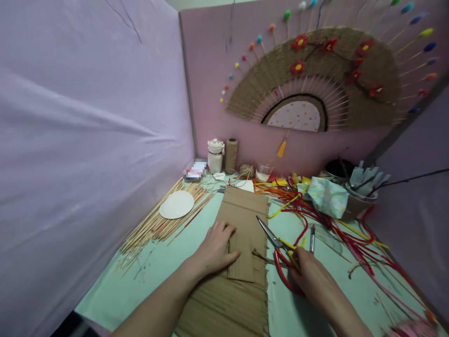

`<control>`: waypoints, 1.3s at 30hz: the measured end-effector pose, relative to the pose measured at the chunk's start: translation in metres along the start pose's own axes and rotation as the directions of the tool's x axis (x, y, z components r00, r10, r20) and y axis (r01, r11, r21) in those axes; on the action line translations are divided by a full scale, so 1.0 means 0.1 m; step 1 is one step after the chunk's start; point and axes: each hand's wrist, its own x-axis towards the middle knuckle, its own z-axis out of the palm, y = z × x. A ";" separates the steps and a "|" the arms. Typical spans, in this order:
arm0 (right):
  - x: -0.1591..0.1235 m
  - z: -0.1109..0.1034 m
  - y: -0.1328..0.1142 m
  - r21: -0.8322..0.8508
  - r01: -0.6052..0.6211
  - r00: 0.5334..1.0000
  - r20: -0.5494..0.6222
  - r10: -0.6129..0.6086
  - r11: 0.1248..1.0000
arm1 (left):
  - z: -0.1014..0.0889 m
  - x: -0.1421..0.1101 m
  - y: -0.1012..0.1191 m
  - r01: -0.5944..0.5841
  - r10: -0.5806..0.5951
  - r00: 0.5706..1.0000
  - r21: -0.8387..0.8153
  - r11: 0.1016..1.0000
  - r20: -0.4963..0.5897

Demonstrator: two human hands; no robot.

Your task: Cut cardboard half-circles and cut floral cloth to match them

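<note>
My left hand (pixel 218 250) lies flat with fingers spread, pressing a small cardboard strip (pixel 242 262) onto a larger cardboard sheet (pixel 245 203). At the sheet's right edge, my right hand (pixel 310 271) is closed around the red handles of a pair of scissors (pixel 277 241). The blades point up and left over the cardboard and look nearly together. Short yellow fuzzy stems (pixel 293 257) show beside the right fingers; whether they are gripped too, I cannot tell. A thin brown twig (pixel 264 257) runs under the scissors. Just right of them is a marker (pixel 312 238).
Thin wooden sticks (pixel 150 234) and a white paper disc (pixel 176 204) lie left. Red and yellow pipe cleaners (pixel 354 248) spread right, near a bucket (pixel 358 201) of glue sticks. A jar (pixel 215 157) and twine spool (pixel 231 156) stand behind. A woven fan (pixel 315 70) hangs on the wall.
</note>
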 end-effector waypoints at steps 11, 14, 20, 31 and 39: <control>-0.09 -0.25 -0.21 -0.039 -0.125 0.992 -0.022 0.124 0.991 | 0.07 0.08 -0.11 0.025 -0.037 0.975 -0.060 0.998 -0.219; -0.11 -0.27 -0.22 -0.003 -0.126 0.990 -0.063 0.125 0.992 | 0.04 0.09 -0.08 0.037 -0.050 0.981 -0.076 0.996 -0.185; -0.08 -0.24 -0.21 0.167 -0.185 0.967 -0.146 0.210 0.968 | 0.09 0.04 0.03 0.067 -0.067 0.997 0.018 0.998 -0.027; 0.01 -0.15 -0.26 0.740 -0.019 0.970 -0.150 0.193 0.672 | 0.09 0.07 0.14 0.223 -0.228 0.970 -0.666 0.712 0.081; -0.09 -0.21 -0.53 0.957 -0.025 1.000 0.023 0.010 0.289 | -0.04 0.25 0.44 0.229 -0.031 0.959 -0.707 0.669 0.282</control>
